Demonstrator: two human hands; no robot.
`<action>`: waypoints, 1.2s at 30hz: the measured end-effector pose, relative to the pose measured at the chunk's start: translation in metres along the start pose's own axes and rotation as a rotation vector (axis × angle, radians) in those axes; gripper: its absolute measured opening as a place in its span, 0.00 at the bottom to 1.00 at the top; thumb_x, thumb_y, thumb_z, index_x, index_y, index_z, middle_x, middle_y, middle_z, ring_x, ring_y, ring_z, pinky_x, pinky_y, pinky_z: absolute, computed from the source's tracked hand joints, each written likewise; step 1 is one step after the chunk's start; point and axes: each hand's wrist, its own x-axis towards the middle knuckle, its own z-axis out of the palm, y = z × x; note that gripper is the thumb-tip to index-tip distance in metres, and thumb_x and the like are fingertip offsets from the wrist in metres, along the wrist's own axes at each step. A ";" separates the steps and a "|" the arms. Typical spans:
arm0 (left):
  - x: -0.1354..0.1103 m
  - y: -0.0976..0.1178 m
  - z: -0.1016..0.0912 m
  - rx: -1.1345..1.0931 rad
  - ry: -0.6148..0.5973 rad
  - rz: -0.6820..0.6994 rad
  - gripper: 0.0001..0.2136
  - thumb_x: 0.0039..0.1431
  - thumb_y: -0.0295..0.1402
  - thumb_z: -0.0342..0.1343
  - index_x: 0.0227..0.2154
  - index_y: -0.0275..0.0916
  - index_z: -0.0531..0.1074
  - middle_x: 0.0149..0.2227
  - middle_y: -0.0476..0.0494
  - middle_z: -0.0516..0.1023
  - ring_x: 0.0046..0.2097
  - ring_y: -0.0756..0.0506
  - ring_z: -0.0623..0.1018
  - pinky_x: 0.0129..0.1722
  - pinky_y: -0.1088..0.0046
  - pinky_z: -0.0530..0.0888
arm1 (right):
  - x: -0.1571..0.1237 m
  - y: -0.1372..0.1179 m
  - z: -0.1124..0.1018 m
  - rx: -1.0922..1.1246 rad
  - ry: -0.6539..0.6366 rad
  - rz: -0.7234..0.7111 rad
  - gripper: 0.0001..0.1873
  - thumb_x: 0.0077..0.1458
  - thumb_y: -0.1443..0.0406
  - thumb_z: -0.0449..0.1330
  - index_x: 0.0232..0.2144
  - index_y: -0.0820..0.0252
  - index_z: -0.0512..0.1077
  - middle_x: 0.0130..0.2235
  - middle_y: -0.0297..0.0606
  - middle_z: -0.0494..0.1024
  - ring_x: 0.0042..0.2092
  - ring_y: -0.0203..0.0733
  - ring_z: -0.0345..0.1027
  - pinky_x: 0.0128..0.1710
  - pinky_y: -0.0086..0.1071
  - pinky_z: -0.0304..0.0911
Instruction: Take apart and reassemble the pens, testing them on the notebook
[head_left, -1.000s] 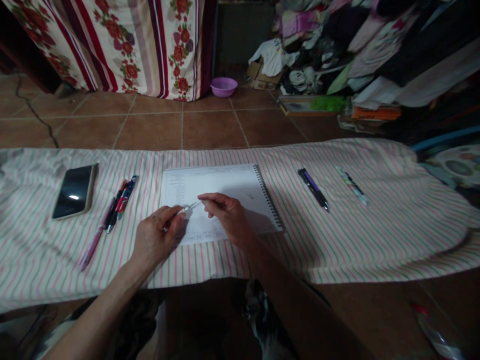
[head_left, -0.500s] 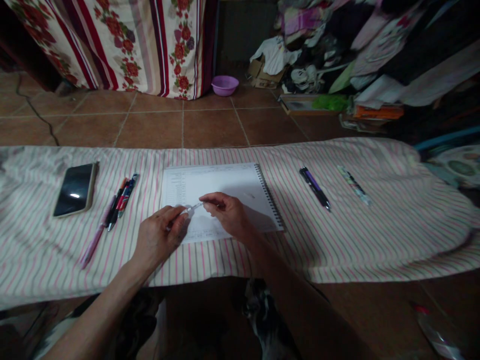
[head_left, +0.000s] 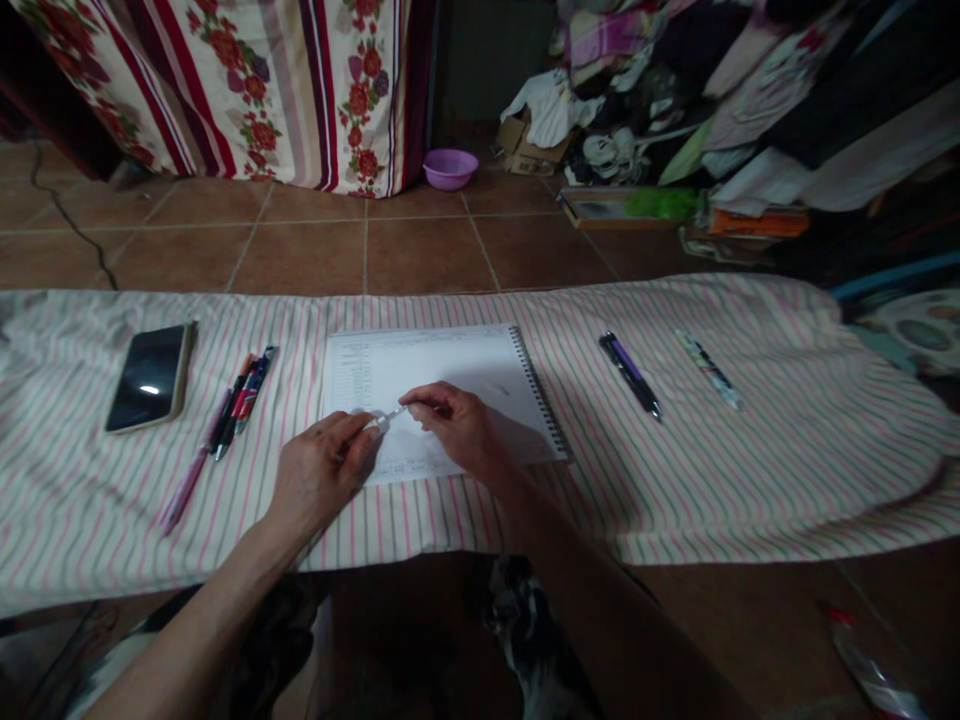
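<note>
- Surface: a striped cloth point(head_left: 720, 500) in white, pink and grey covers the work area, wrinkled towards the left end.
- Left side: a phone point(head_left: 150, 378) lies screen up, with a light reflected on its glass. Between it and the left hand lies a cluster of pens point(head_left: 241, 405), close together and slanted; a pink pen point(head_left: 187, 480) extends from it towards the near edge.
- Right side: a dark pen point(head_left: 631, 376) with a purple section lies slanted, well apart from the hands; farther right lies a pale patterned pen point(head_left: 709, 372).
- Beyond the cloth: a tiled floor point(head_left: 300, 255), a floral curtain point(head_left: 262, 95), a purple basin point(head_left: 450, 170) and heaped clothes point(head_left: 551, 108).
- Under the hands: a spiral notebook point(head_left: 442, 355), coil on the right, showing a pale page with printed lines along its left and lower edges. Both hands and their shadows cover part of it.
- Item in hand: a slender piece point(head_left: 394, 412), whitish at the left and thinner towards the right, is suspended over the page between the two hands. Its exact kind is too small to tell.
- Left hand point(head_left: 321, 465): thumb and forefinger are pinched together on the whitish end.
- Right hand point(head_left: 456, 425): fingertips are drawn narrowly together on the thin end; the other fingers curl inward.
</note>
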 end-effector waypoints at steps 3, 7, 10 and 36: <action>0.000 0.000 0.000 -0.011 -0.011 -0.006 0.15 0.61 0.40 0.44 0.39 0.38 0.72 0.33 0.45 0.77 0.35 0.47 0.76 0.32 0.73 0.70 | 0.000 0.000 0.000 -0.019 -0.008 -0.001 0.07 0.48 0.68 0.56 0.30 0.59 0.74 0.31 0.34 0.73 0.29 0.32 0.63 0.28 0.27 0.59; 0.000 0.000 0.000 -0.011 -0.020 -0.014 0.15 0.61 0.40 0.44 0.39 0.38 0.72 0.33 0.45 0.76 0.35 0.46 0.76 0.32 0.73 0.70 | 0.000 0.000 0.000 -0.024 -0.013 -0.006 0.07 0.48 0.69 0.56 0.30 0.59 0.74 0.31 0.34 0.74 0.30 0.32 0.64 0.29 0.27 0.60; -0.001 0.000 0.000 -0.015 -0.024 -0.012 0.16 0.61 0.40 0.44 0.40 0.38 0.72 0.33 0.45 0.77 0.35 0.46 0.76 0.33 0.73 0.70 | 0.000 0.000 0.000 -0.028 -0.013 -0.017 0.07 0.49 0.69 0.56 0.29 0.59 0.74 0.31 0.34 0.73 0.30 0.33 0.65 0.30 0.27 0.60; 0.000 0.002 0.001 0.031 -0.034 0.026 0.15 0.61 0.39 0.43 0.38 0.37 0.73 0.33 0.44 0.77 0.34 0.47 0.76 0.32 0.73 0.70 | -0.001 -0.004 -0.001 -0.186 -0.068 -0.165 0.09 0.49 0.74 0.57 0.28 0.58 0.75 0.31 0.35 0.74 0.36 0.35 0.68 0.37 0.30 0.62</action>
